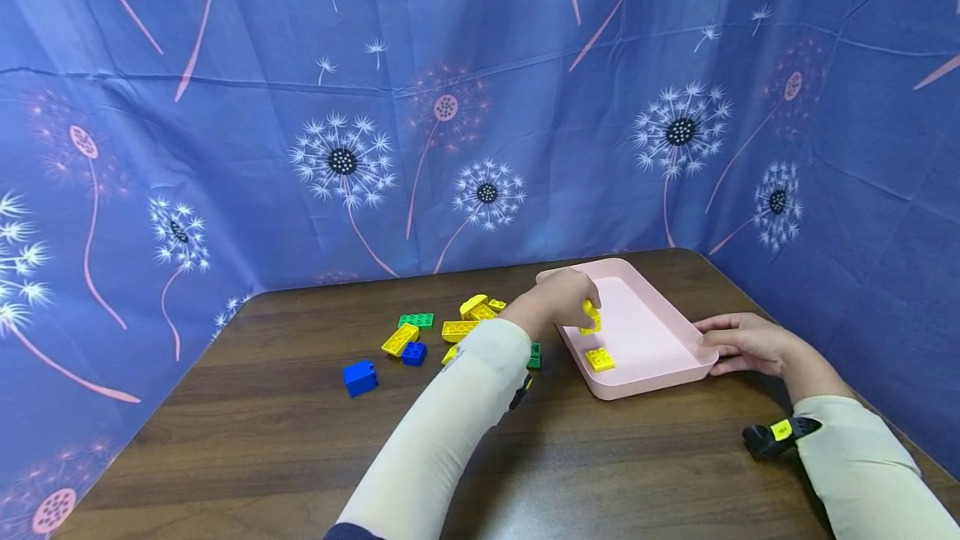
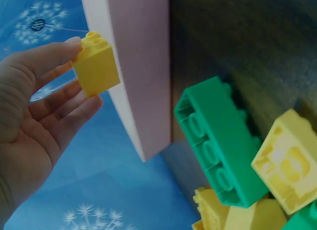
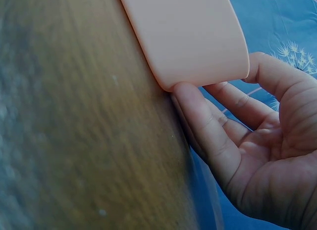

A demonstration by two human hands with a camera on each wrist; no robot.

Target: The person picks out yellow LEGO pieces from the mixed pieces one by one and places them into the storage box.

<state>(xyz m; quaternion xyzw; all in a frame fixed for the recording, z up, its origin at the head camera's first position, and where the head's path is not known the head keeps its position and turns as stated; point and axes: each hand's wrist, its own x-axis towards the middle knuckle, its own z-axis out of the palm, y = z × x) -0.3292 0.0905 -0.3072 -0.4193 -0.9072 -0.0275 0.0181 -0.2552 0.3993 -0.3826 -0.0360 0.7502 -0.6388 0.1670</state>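
Observation:
My left hand [image 1: 567, 298] pinches a yellow toy brick [image 2: 95, 64] between thumb and fingertips, over the left side of the pink tray [image 1: 651, 319]. The brick's studs show at its top in the left wrist view. Another yellow brick [image 1: 599, 359] lies flat in the tray's near left corner. At the tray's near right corner, my right hand [image 1: 753, 346] holds the wall, one digit at the rim and another at the bottom edge, as the right wrist view shows. Beside the tray's left wall lies a green brick [image 2: 223, 141], partly hidden by my left arm in the head view.
Left of the tray, loose yellow bricks [image 1: 401, 340], a flat green brick [image 1: 416, 321] and blue bricks [image 1: 361, 377] are spread on the brown wooden table [image 1: 247, 432]. A blue dandelion-print cloth [image 1: 525, 107] hangs behind the table and along its right side.

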